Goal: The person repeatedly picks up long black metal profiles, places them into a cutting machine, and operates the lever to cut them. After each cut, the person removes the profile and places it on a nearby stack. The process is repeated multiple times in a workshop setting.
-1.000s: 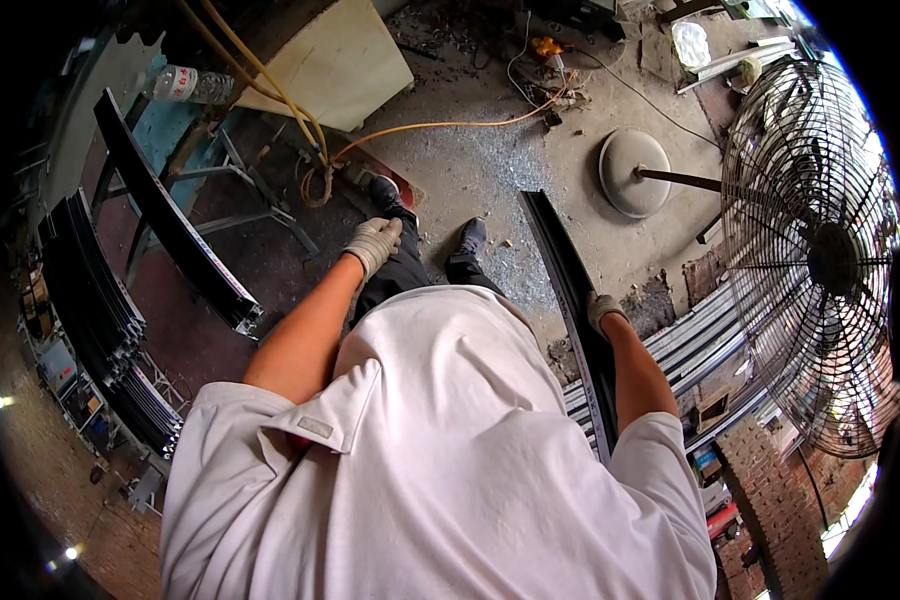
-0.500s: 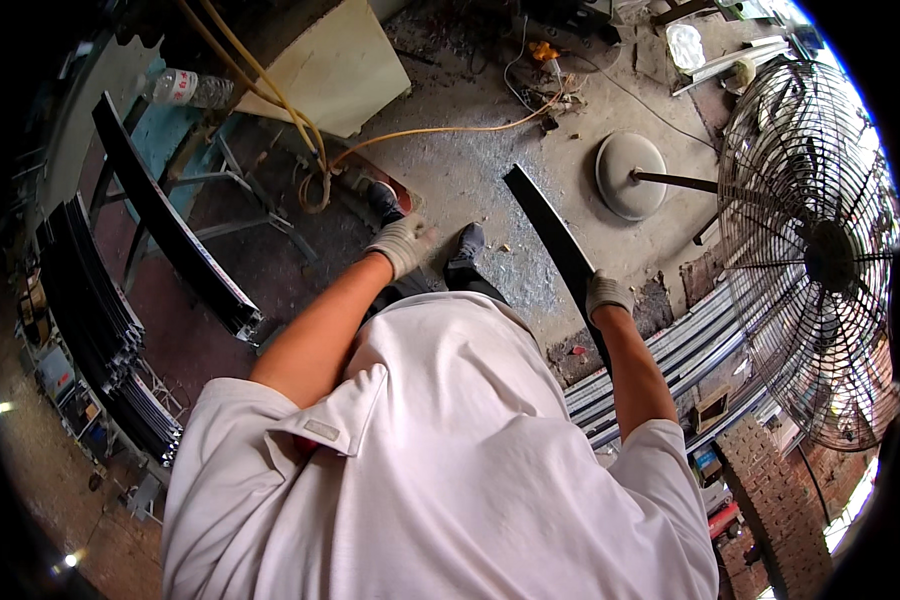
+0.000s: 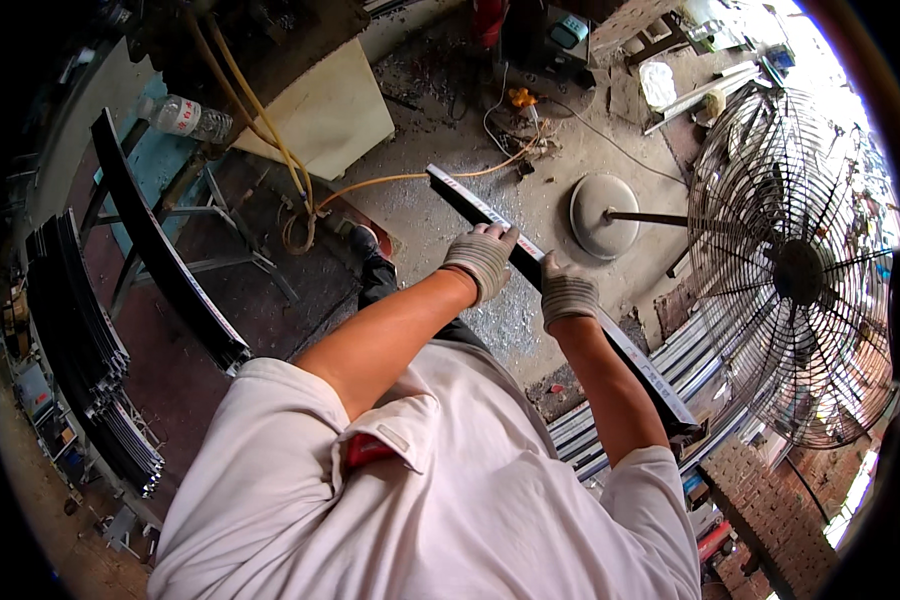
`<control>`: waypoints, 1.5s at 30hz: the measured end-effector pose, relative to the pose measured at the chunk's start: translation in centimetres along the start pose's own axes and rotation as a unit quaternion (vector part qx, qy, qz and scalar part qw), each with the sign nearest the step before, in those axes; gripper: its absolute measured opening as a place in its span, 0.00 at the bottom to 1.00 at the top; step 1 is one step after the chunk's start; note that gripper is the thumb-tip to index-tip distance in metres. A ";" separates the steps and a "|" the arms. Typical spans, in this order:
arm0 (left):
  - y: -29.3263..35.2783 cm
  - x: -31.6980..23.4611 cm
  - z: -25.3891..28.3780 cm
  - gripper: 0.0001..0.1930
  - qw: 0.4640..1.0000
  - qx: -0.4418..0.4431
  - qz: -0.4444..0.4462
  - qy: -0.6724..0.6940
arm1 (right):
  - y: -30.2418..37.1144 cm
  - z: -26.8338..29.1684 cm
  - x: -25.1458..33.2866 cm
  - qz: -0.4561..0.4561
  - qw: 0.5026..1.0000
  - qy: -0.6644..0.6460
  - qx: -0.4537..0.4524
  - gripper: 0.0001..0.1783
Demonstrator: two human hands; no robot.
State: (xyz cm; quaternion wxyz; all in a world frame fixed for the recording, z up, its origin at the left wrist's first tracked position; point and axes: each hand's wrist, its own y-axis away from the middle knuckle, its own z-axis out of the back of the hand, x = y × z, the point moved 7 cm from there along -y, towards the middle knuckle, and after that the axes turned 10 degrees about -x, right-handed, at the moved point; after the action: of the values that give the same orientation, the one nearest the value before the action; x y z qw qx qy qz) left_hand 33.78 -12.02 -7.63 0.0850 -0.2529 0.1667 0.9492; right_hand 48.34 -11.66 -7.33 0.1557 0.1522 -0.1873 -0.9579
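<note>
Daylight floods in from my upper right, washing out the floor (image 3: 670,80) there until detail is lost to glare. The concrete under my arms is evenly lit, with soft shadows only. To my left the stacked dark profiles (image 3: 80,340) sit in dim shade. The fisheye bends every straight edge toward the rim, and a black border rings the view. My shirt (image 3: 440,500) is sharp; the rim looks smeared.

A metal workshop: stacked metal profiles (image 3: 80,350), pedestal fan (image 3: 790,270), gritty concrete floor (image 3: 490,220).
</note>
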 end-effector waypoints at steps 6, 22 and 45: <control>-2.7 -1.7 0.1 0.29 0.999 -0.013 -0.036 -0.015 | -0.2 4.6 2.7 0.096 0.985 0.059 -0.133 0.22; -7.7 2.7 -3.4 0.13 0.787 0.087 0.161 0.590 | 4.3 17.5 8.8 0.272 0.906 -0.018 -0.323 0.26; 6.5 5.0 5.6 0.34 0.661 -0.060 0.281 0.693 | 6.2 -0.6 0.9 0.070 0.817 -0.559 -0.124 0.36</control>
State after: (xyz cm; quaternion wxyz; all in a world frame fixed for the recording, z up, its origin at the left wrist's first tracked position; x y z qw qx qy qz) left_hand 25.35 -15.70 -3.81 -0.3413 -0.7834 0.1837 0.4859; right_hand 49.27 -17.66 -5.57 0.1085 -0.4439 -0.1317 -0.8797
